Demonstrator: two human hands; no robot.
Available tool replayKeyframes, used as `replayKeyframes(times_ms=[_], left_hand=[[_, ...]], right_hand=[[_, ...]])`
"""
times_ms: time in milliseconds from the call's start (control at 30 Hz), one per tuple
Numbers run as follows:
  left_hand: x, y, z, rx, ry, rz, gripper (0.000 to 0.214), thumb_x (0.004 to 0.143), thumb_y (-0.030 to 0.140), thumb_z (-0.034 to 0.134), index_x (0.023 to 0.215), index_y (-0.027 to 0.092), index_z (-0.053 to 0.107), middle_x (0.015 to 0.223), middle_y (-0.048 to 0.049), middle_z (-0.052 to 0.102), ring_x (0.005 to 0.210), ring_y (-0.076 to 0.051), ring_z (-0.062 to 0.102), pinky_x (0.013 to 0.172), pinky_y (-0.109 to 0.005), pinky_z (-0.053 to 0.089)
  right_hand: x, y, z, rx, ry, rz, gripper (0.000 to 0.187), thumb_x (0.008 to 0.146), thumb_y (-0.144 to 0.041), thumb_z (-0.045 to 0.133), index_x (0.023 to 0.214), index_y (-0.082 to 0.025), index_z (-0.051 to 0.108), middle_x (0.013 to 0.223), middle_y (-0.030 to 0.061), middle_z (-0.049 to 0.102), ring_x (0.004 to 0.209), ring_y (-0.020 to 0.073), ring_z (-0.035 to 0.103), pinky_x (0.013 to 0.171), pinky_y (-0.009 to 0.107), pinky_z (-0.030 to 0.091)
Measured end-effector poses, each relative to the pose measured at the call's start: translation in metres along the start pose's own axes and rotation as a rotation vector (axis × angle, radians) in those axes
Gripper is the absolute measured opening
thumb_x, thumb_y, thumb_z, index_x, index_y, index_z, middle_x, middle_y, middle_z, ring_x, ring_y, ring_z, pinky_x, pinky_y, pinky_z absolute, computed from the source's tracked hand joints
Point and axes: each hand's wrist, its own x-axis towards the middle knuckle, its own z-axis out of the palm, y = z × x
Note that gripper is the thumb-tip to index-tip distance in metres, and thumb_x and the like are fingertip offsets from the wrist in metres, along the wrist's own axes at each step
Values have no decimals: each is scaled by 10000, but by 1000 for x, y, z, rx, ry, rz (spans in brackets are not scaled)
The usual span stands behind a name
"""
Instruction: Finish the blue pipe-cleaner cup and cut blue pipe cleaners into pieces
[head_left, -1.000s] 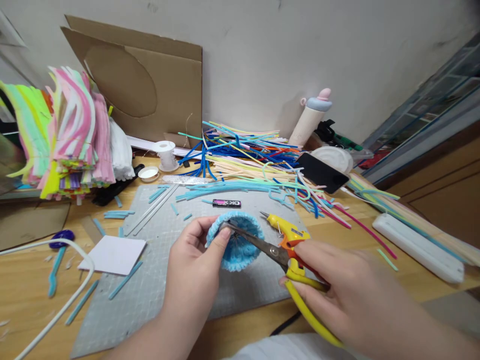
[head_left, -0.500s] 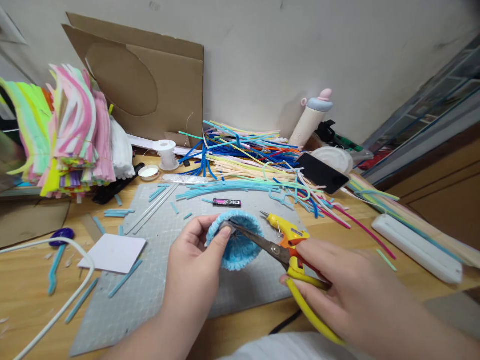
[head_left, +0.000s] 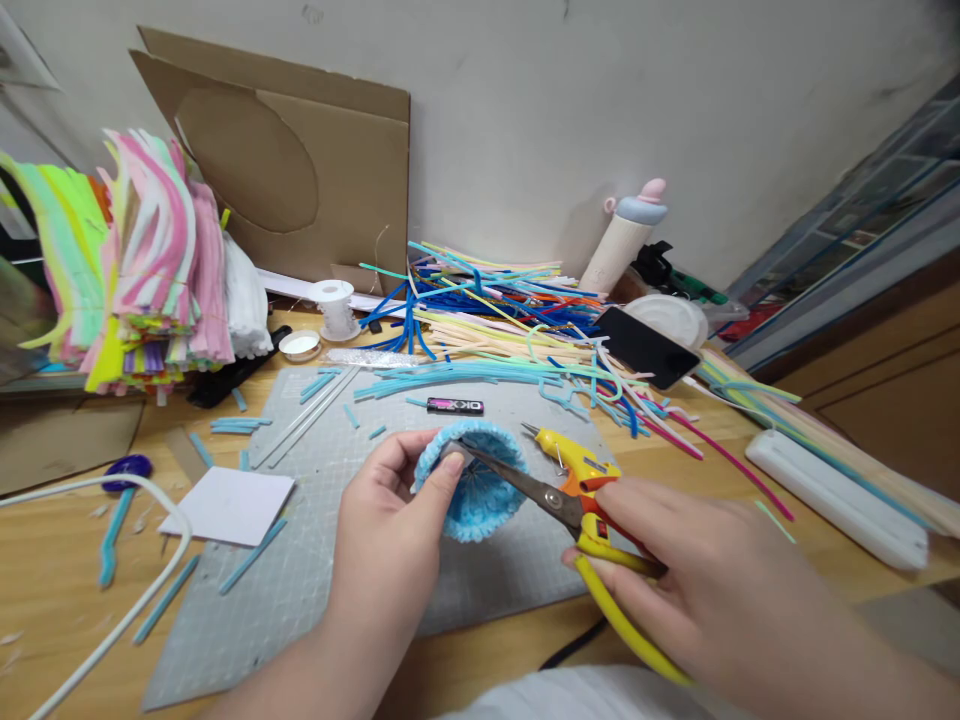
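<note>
The fingers [head_left: 442, 478] of the left hand [head_left: 386, 530] were pinched on the rim of a small blue pipe-cleaner cup [head_left: 480, 505], held just above the cutting mat [head_left: 300, 590], toward its right edge. The right hand [head_left: 675, 590] was closed around the yellow handles of the pliers [head_left: 536, 490], whose tips reached into the cup's mouth. The cup looked light, fuzzy and easily squashed, so a gentle grip at the wired rim seemed to suit it best. A glue gun [head_left: 574, 458] lay just beside.
</note>
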Motion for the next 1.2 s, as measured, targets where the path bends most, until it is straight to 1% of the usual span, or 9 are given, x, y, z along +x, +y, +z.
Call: replayKeyframes(times_ms=[167, 333, 600, 733, 833, 900, 1033, 1100, 1200], left_hand=[[0, -1, -1, 17, -14, 4, 263, 671, 304, 741, 863, 162, 630, 814, -7, 677, 785, -139, 622, 647, -195, 480], [-2, -2, -1, 14, 2, 6, 256, 669, 307, 745, 847, 165, 628, 797, -2, 677, 772, -133, 622, 635, -186, 478], [0, -5, -1, 13, -3, 3, 251, 649, 304, 756, 819, 162, 637, 794, -14, 689, 759, -159, 636, 605, -211, 484], [0, -7, -1, -2, -8, -6, 245, 657, 303, 752, 826, 170, 635, 792, -4, 689, 753, -150, 631, 596, -203, 475], [1, -7, -1, -7, -9, -15, 248, 656, 300, 755, 830, 173, 632, 791, 2, 686, 744, -140, 626, 589, -193, 472], [1, -7, -1, 2, -16, -21, 251, 658, 300, 755, 833, 172, 631, 790, 2, 684, 739, -137, 623, 592, -192, 475], [-1, -6, -2, 15, -30, -24, 249, 662, 302, 751, 832, 170, 625, 785, 0, 681, 731, -138, 622, 599, -194, 485], [-2, -5, -2, 24, -25, -20, 254, 659, 304, 753, 832, 171, 623, 780, 2, 679, 725, -135, 621, 592, -189, 487], [-2, -5, -1, 43, -22, -3, 263, 658, 306, 754, 841, 170, 622, 783, 4, 679, 716, -125, 618, 596, -178, 492]], right_hand=[[-1, 0, 0, -21, -6, 6, 96, 810, -307, 553, 776, -221, 528, 704, 24, 609, 571, 173, 559, 477, 255, 327], [-2, 0, 2, -30, -6, -8, 93, 815, -302, 545, 772, -222, 526, 708, 23, 609, 573, 175, 568, 482, 260, 334], [0, 1, 8, -100, 58, -53, 109, 810, -322, 552, 818, -213, 545, 727, 27, 617, 581, 189, 603, 494, 277, 357], [1, 5, 11, -162, 52, -68, 117, 803, -324, 578, 811, -216, 533, 744, 18, 618, 577, 195, 601, 498, 294, 339], [1, 9, 14, -162, 58, -79, 140, 811, -337, 587, 793, -218, 516, 736, 9, 612, 587, 191, 595, 505, 296, 324], [1, 10, 15, -134, 41, -64, 157, 820, -344, 584, 769, -215, 509, 717, 5, 605, 602, 186, 593, 516, 290, 324], [2, 9, 14, 11, -65, -1, 149, 848, -310, 555, 754, -199, 521, 725, 12, 603, 640, 157, 574, 553, 264, 350], [4, 9, 12, 104, -104, 38, 199, 851, -316, 555, 703, -193, 504, 689, 2, 580, 611, 133, 535, 543, 244, 347], [7, 10, 11, 232, -171, 114, 305, 836, -361, 567, 617, -188, 444, 603, -28, 502, 551, 106, 452, 507, 224, 317]])
